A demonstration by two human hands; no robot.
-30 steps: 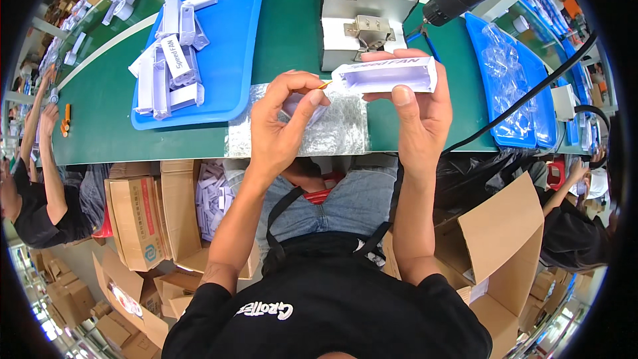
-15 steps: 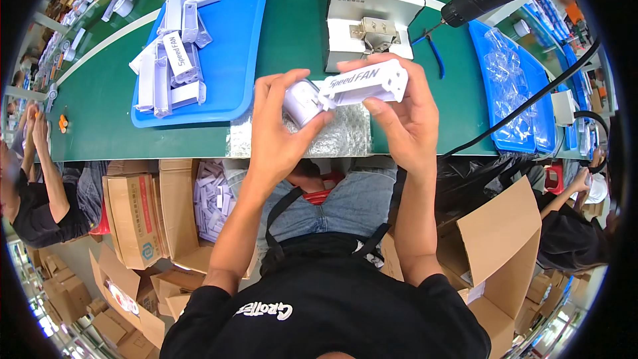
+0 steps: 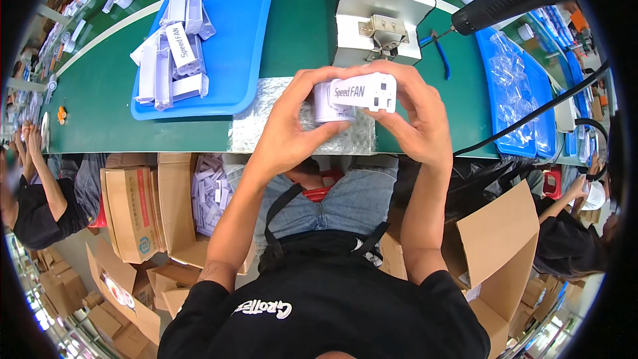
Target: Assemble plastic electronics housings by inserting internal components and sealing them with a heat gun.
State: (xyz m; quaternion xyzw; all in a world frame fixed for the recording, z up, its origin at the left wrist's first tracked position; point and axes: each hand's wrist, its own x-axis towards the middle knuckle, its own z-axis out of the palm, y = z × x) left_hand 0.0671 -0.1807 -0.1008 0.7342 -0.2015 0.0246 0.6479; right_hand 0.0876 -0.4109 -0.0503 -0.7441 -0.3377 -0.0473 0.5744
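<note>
Above the table's near edge, my left hand (image 3: 292, 119) closes around a white plastic cylinder (image 3: 324, 108). My right hand (image 3: 420, 110) grips a white oblong plastic housing (image 3: 364, 93) with dark lettering on its face and small square holes at its right end. The housing's left end meets the cylinder, so the two parts touch; whether they are locked together I cannot tell. Fingers hide the back of both. Beneath my hands lies a silvery, crinkled sheet (image 3: 256, 110) on the green table (image 3: 86, 113).
A blue tray (image 3: 236, 46) at left bears several white housings (image 3: 176, 53). Beyond my hands stands a white boxy machine (image 3: 379, 3). A black power screwdriver (image 3: 508, 0) hangs at upper right near blue-handled pliers (image 3: 444, 60). Another blue tray (image 3: 546, 126) carries clear plastic parts.
Both hands have come closer together. The cylinder has moved right and turned more upright; the housing has swung so its holed end faces up toward me.
</note>
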